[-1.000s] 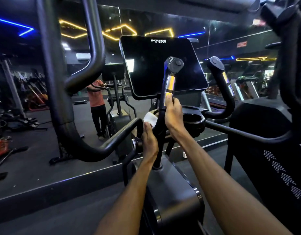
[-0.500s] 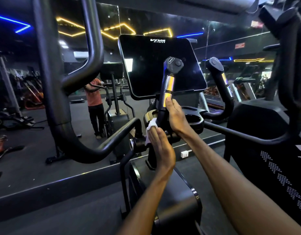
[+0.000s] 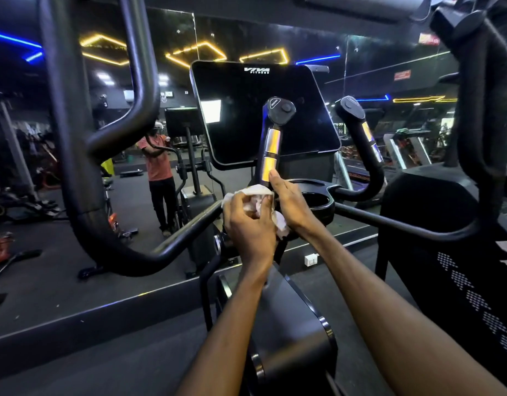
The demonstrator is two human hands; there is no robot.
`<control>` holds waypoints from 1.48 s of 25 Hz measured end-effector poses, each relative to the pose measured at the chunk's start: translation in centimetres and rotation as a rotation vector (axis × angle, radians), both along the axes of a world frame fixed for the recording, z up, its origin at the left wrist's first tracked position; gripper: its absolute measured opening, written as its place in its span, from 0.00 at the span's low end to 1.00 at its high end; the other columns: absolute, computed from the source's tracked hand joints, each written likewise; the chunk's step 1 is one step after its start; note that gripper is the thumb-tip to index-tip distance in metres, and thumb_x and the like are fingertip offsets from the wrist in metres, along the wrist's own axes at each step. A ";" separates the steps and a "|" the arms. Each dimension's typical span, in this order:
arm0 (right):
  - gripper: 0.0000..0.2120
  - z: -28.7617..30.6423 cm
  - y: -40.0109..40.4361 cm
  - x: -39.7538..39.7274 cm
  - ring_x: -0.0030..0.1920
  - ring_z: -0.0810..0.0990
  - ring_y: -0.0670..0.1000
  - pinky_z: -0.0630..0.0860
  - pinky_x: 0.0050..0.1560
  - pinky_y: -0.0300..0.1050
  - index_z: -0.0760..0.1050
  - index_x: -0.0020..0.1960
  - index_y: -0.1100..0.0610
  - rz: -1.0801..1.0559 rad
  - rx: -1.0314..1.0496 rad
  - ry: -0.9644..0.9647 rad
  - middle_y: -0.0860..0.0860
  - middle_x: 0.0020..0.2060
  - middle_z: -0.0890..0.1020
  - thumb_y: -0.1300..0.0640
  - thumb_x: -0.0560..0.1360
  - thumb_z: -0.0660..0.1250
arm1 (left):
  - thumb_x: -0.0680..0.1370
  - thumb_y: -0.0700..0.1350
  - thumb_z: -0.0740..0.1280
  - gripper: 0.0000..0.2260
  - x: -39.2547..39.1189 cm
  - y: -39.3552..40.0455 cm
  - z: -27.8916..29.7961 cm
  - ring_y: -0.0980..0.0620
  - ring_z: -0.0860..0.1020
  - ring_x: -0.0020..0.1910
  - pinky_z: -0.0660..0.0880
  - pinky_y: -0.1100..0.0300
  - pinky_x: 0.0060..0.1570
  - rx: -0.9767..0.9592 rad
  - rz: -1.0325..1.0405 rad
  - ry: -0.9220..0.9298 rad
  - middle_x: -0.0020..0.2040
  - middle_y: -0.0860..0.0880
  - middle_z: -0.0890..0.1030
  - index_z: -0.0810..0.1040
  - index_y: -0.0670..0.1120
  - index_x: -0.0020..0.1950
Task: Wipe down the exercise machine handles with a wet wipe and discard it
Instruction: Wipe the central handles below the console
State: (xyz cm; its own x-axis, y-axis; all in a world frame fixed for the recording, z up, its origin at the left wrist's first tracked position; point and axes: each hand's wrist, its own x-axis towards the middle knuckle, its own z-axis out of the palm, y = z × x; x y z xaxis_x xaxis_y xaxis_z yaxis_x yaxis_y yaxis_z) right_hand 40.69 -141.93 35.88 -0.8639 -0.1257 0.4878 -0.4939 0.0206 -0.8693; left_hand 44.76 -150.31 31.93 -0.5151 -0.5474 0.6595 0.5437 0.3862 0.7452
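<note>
The wet wipe (image 3: 253, 199) sits bunched at the base of the left inner handle (image 3: 270, 151), gripped in the curled fingers of the left hand (image 3: 250, 221), with a loose corner poking out below between both hands. The right hand (image 3: 289, 202) wraps the handle's base just beside it, thumb up against the lower metal sensor plate. The wipe is white, crumpled and creased.

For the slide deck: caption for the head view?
Left hand grips a white wipe against the machine handle; right hand steadies it.
</note>
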 end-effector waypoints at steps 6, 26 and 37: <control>0.25 -1.9 0.3 1.1 0.32 0.80 0.42 0.74 0.35 0.36 0.81 0.44 0.59 -0.008 -0.067 -0.062 0.48 0.31 0.83 0.48 0.86 0.51 | 0.78 0.50 0.70 0.10 1.1 0.0 -0.5 0.58 0.79 0.38 0.78 0.61 0.35 -0.130 -0.003 -0.087 0.42 0.53 0.82 0.80 0.48 0.55; 0.07 -1.2 0.1 4.6 0.43 0.84 0.53 0.82 0.44 0.43 0.80 0.47 0.60 0.104 -0.848 -0.160 0.57 0.42 0.84 0.70 0.73 0.71 | 0.80 0.41 0.65 0.10 1.8 0.2 -1.0 0.52 0.74 0.57 0.74 0.58 0.57 -0.407 0.073 0.118 0.60 0.46 0.75 0.81 0.43 0.59; 0.06 -4.3 -3.5 4.0 0.48 0.76 0.45 0.75 0.52 0.30 0.81 0.49 0.61 -0.638 -0.045 0.622 0.56 0.50 0.78 0.66 0.73 0.73 | 0.76 0.32 0.62 0.13 1.6 -3.4 0.9 0.49 0.79 0.51 0.78 0.48 0.54 0.139 -0.038 -0.032 0.52 0.46 0.81 0.79 0.49 0.47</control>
State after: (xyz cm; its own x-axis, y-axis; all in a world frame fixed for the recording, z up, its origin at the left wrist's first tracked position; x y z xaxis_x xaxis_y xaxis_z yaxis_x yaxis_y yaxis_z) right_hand 44.67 -145.39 31.61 -0.3404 0.3197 0.8843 -0.7825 0.4252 -0.4549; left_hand 46.38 -153.71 32.84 -0.5567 -0.6121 0.5617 0.5315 0.2572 0.8070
